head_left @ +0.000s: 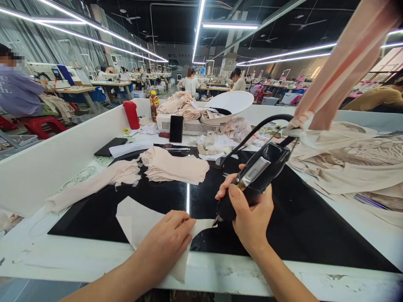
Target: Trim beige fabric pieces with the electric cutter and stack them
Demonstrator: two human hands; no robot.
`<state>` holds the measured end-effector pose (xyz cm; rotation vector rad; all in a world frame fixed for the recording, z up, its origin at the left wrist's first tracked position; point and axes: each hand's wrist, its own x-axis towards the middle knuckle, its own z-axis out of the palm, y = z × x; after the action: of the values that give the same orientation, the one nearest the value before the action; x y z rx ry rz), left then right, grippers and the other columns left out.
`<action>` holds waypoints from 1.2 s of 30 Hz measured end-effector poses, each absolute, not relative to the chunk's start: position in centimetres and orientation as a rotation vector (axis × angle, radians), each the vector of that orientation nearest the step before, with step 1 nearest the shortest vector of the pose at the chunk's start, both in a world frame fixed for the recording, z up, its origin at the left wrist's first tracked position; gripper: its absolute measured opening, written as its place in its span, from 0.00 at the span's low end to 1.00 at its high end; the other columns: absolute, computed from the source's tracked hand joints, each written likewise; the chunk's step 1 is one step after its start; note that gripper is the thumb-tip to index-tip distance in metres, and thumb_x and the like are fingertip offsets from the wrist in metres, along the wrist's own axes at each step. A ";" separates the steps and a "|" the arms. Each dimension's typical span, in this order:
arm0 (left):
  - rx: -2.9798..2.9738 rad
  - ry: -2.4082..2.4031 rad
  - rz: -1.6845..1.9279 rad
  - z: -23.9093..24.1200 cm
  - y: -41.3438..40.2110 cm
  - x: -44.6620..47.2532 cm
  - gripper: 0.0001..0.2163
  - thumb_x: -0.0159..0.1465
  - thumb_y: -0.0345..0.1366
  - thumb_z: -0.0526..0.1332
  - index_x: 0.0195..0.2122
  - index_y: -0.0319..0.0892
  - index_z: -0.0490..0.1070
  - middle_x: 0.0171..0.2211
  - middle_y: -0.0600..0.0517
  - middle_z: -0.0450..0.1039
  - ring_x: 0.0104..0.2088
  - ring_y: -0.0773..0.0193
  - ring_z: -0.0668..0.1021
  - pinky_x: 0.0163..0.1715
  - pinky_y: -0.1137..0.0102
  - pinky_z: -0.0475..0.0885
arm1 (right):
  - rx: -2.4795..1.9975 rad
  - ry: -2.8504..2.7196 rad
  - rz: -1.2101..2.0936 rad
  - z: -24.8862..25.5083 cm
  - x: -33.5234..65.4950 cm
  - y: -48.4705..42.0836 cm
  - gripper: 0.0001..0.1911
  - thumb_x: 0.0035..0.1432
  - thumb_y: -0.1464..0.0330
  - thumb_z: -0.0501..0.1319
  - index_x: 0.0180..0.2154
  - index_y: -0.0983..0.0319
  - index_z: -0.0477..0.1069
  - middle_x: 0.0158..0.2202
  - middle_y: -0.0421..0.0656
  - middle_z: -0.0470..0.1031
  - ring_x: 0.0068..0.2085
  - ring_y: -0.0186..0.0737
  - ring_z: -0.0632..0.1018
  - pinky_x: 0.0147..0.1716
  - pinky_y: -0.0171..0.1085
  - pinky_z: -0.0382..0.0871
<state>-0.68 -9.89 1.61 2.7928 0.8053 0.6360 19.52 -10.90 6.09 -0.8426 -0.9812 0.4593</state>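
Note:
My right hand (248,209) is wrapped around a black corded hand tool (258,172) with a metal plate on its side. The tool tilts down to the left, and its narrow metal tip meets the right end of a cream fabric piece (138,218). On that piece rests my left hand (168,235), closed, its fingers together pressing the cloth near the tip; the fingertips are partly hidden. The fabric lies on a black board (283,226) and hangs over its front edge. Pink cloth strips (346,71) are tied to the tool's upper end and run upward.
Stacked pink fabric pieces (174,163) lie beyond my hands, a pink bundle (100,184) to their left. A phone (176,128), red cup (131,115) and white dish (229,102) stand behind. Beige cloth (352,167) is heaped right. A white wall (63,163) borders the left.

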 end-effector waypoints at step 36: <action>3.188 0.837 0.322 0.2 -11.6 1.2 0.34 0.63 0.59 0.71 0.61 0.41 0.69 0.48 0.41 0.78 0.50 0.44 0.79 0.55 0.49 0.73 | -0.897 -0.938 0.404 6.5 18.6 -13.6 0.15 0.61 0.68 0.73 0.46 0.55 0.71 0.34 0.37 0.79 0.27 0.37 0.79 0.28 0.38 0.77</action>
<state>1.19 -11.60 0.16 3.1877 0.8369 0.3216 18.59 -13.63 6.49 -0.8966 -0.9382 0.4043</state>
